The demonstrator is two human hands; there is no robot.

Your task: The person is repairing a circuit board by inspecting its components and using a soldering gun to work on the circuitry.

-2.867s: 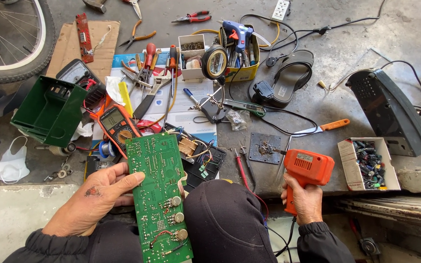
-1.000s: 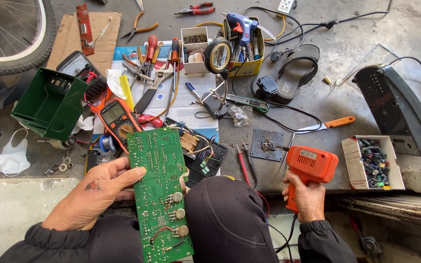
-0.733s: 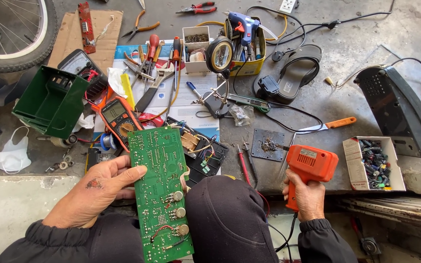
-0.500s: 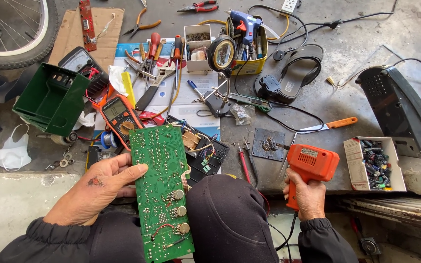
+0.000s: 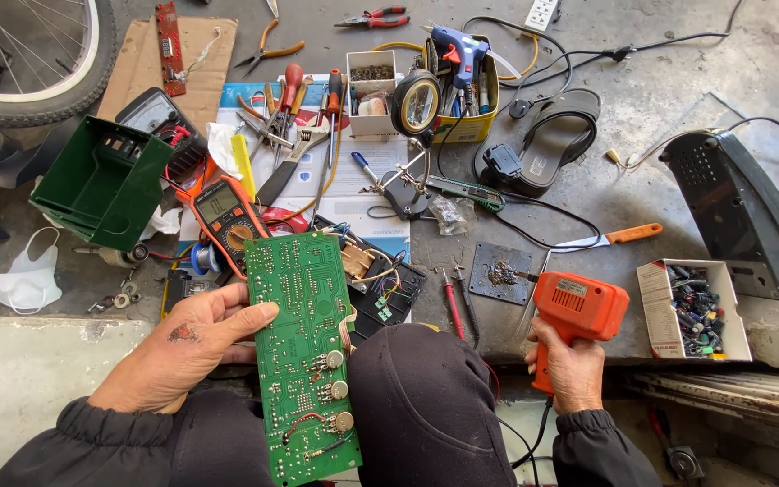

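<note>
Concrete floor (image 5: 696, 81) holds scattered tools; left hand (image 5: 182, 347) fingers grasp the green circuit board (image 5: 304, 352), right hand (image 5: 570, 365) clenches the orange soldering gun (image 5: 579, 311): brace the board on the knee.

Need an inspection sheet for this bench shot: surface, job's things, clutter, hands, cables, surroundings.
Surface: bare concrete floor, stained, with a raised ledge at the near edge.
Job's things: green circuit board resting across the knee; orange soldering gun, tip over a dark metal plate.
Clutter: orange multimeter, green metal case, magnifier stand, blue glue gun, pliers, box of small parts, sandal, face mask.
Hands: left hand grips the board's left edge; right hand grips the gun's handle.
Cables: black cords loop across the floor to a white power strip.
Surroundings: bicycle wheel top left.
</note>
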